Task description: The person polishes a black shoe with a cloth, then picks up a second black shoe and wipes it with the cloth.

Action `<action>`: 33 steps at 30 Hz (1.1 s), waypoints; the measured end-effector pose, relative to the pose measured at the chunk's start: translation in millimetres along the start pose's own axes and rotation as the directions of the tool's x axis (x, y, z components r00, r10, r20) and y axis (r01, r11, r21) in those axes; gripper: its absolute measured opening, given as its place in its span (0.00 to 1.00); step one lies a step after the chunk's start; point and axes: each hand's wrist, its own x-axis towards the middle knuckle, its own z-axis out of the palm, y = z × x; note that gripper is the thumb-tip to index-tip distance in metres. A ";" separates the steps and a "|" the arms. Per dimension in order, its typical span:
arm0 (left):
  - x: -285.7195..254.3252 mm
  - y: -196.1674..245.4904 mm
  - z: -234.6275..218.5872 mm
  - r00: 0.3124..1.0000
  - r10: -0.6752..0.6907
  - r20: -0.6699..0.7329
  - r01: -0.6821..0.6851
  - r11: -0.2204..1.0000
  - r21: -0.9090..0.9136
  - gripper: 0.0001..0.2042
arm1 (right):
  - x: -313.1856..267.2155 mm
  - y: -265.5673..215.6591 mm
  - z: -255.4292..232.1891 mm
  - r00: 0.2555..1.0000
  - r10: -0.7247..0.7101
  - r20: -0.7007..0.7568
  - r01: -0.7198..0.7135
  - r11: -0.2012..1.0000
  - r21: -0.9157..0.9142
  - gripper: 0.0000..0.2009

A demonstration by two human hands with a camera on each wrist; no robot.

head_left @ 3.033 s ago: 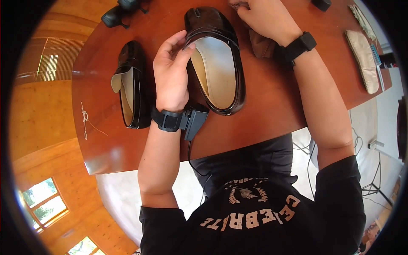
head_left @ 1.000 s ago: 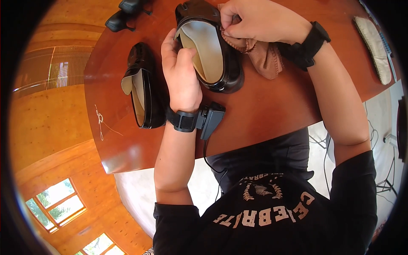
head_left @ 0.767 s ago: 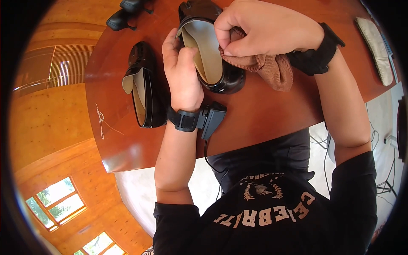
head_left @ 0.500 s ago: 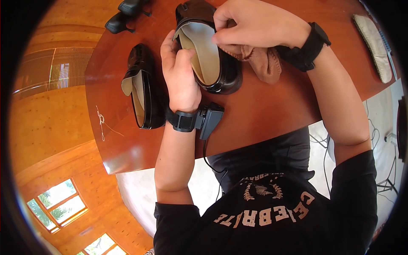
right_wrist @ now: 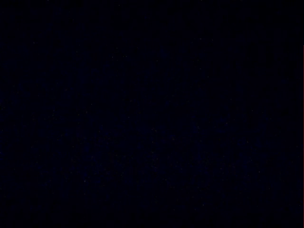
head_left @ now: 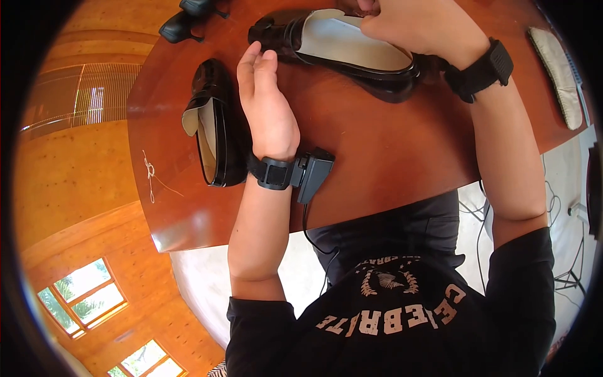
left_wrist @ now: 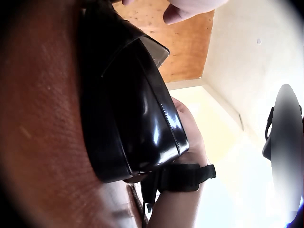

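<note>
A glossy black loafer (head_left: pixel 352 70) with a pale insole lies crosswise on the table, its split toe to the left. My left hand (head_left: pixel 267 103) stands by the toe with straight fingers, the fingertips right at the leather. My right hand (head_left: pixel 421 25) reaches over the far side of the opening, its curled fingers partly cut off by the top edge. Brown cloth (head_left: pixel 431 68), in shadow and mostly hidden, shows under that hand by the heel. In the left wrist view the loafer's shiny heel (left_wrist: pixel 142 128) fills the middle, with the right hand (left_wrist: pixel 189 130) behind it. The right wrist view is dark.
The matching loafer (head_left: pixel 213 135) stands to the left of my left hand. Black heeled shoes (head_left: pixel 179 25) are at the far left, a thin string (head_left: pixel 149 169) near the left edge. A beige pad (head_left: pixel 556 78) and a blue brush (head_left: pixel 576 75) lie at the right of the table (head_left: pixel 389 144).
The loafer has turned from pointing away to lying crosswise, its heel swinging right. My left fingers have straightened off its side. My right hand, gripping the brown cloth, has moved right and away.
</note>
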 end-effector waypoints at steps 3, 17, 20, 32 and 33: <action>-2.2 3.5 0.6 1.000 0.007 0.014 -0.007 0.999 0.031 0.22 | 5.1 10.6 1.8 0.999 -0.014 0.033 0.009 0.988 0.155 0.13; 5.6 -3.5 -4.7 0.994 0.078 0.078 -0.080 0.996 0.032 0.18 | 3.7 9.7 -40.1 0.925 0.036 0.379 0.065 0.966 -0.249 0.14; 16.1 -14.2 -10.0 0.989 0.148 0.017 -0.149 0.985 0.085 0.17 | 31.3 19.8 -46.4 0.916 0.051 0.398 0.107 0.925 -0.364 0.14; 1.4 -11.8 1.7 0.927 0.089 0.364 -0.262 0.847 0.462 0.27 | 7.7 103.5 -18.7 0.898 0.423 0.117 -0.340 0.502 0.795 0.14; -3.4 -12.0 7.4 0.910 0.076 0.407 -0.280 0.836 0.472 0.29 | 11.9 119.3 -10.2 0.890 0.442 0.107 -0.336 0.482 0.809 0.13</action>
